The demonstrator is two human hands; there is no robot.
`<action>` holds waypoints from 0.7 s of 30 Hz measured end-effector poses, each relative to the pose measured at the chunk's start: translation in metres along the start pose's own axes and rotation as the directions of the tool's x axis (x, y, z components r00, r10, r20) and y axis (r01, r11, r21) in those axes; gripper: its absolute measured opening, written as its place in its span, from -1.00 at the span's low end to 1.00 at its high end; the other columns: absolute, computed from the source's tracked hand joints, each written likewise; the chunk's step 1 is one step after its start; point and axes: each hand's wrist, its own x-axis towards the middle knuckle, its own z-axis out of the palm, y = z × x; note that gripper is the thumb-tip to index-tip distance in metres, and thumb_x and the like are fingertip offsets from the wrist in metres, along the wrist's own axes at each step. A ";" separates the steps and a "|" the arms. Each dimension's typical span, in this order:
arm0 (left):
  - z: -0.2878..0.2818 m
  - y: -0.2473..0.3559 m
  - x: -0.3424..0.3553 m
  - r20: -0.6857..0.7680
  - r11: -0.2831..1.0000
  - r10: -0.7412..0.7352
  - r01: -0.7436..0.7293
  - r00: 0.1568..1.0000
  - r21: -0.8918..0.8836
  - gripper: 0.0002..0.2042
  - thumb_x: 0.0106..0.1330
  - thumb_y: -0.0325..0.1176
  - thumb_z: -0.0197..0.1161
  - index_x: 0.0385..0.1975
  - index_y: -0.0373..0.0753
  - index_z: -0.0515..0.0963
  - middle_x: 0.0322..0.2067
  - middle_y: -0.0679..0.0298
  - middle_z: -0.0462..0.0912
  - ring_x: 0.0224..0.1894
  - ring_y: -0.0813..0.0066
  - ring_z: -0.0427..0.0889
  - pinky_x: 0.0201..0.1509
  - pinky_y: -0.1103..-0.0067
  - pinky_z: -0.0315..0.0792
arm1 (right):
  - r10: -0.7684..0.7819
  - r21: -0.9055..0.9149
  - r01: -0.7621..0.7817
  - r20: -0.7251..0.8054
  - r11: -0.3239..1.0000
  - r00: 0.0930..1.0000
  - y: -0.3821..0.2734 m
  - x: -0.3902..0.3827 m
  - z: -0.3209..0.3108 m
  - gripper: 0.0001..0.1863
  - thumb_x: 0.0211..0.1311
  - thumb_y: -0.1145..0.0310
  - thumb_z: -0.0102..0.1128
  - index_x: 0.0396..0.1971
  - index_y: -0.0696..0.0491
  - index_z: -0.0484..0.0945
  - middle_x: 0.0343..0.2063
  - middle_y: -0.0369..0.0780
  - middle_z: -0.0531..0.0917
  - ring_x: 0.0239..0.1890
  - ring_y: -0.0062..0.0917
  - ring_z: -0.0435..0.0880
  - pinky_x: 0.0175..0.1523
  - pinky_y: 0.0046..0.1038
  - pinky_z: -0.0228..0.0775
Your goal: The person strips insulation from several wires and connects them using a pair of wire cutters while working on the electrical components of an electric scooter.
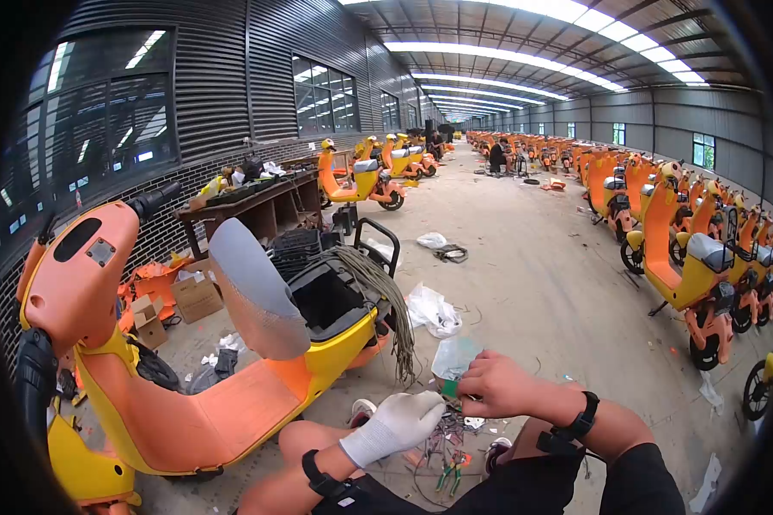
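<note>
In a white knit glove, my left hand (397, 427) has its fingers closed, with the fingertips pointing toward my right hand. My bare right hand (500, 384) is curled closed just beside it. What either hand holds, if anything, is hidden. A small green piece (449, 389) shows between the hands; I cannot tell whether it is held. Beyond them lies a translucent plastic bag or tub (455, 356). Below the hands, green-handled pliers (448, 475) rest on the floor by a tangle of dark and reddish wires (441, 442).
An orange-and-yellow scooter (240, 403) stands at my left, its seat (262, 287) tipped up and a cable bundle (391, 300) draped over its rear. White plastic bags (434, 311) lie behind it. A cluttered workbench (262, 202) lines the wall. Rows of scooters (687, 249) fill the right side.
</note>
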 end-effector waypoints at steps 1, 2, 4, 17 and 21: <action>-0.006 0.002 0.010 0.031 0.998 0.052 -0.053 0.998 0.016 -0.79 0.35 -0.25 0.07 -0.25 -0.23 0.55 -0.38 0.00 0.62 -0.27 -0.06 0.61 -0.19 0.21 0.46 | 0.011 -0.024 -0.011 -0.018 1.000 1.000 0.001 -0.002 -0.014 -0.88 -0.07 0.29 0.22 -0.60 0.01 0.55 -0.64 -0.30 0.55 -0.45 -0.40 0.57 -0.15 -0.37 0.36; -0.021 0.006 0.012 0.058 0.996 0.074 -0.078 0.996 0.053 -0.80 0.35 -0.26 0.07 -0.26 -0.23 0.55 -0.40 0.01 0.62 -0.29 -0.04 0.62 -0.21 0.22 0.46 | -0.003 -0.024 0.002 -0.051 1.000 0.999 -0.001 0.001 -0.025 -0.89 -0.08 0.31 0.23 -0.60 0.01 0.55 -0.65 -0.30 0.55 -0.45 -0.41 0.56 -0.16 -0.37 0.36; -0.049 0.013 0.011 0.090 0.997 0.040 -0.045 0.995 0.055 -0.81 0.33 -0.27 0.08 -0.28 -0.24 0.56 -0.43 0.03 0.61 -0.33 -0.01 0.62 -0.24 0.26 0.47 | -0.009 0.023 0.011 -0.117 1.000 0.993 0.001 0.005 -0.037 -0.91 -0.11 0.35 0.24 -0.60 0.02 0.55 -0.66 -0.30 0.53 -0.47 -0.41 0.55 -0.16 -0.37 0.36; -0.095 -0.057 0.047 -0.012 0.975 -0.165 0.165 0.986 0.151 -0.73 0.31 -0.25 0.05 -0.27 -0.35 0.57 -0.39 -0.02 0.60 -0.28 0.05 0.62 -0.15 0.36 0.46 | 0.361 0.457 -0.326 0.011 0.828 0.933 0.162 -0.001 0.004 -0.81 -0.01 0.36 0.11 -0.47 0.15 0.60 -0.56 -0.19 0.61 -0.48 -0.45 0.56 -0.28 -0.40 0.42; -0.103 -0.070 0.051 -0.055 0.951 -0.308 0.309 0.950 0.001 -0.73 0.26 -0.28 0.10 -0.34 -0.43 0.54 -0.49 0.14 0.56 -0.43 0.37 0.54 -0.26 0.50 0.42 | 0.446 0.573 -0.443 0.145 0.690 0.883 0.204 -0.002 0.036 -0.80 0.04 0.33 0.09 -0.48 0.15 0.59 -0.56 -0.30 0.60 -0.46 -0.62 0.52 -0.29 -0.50 0.40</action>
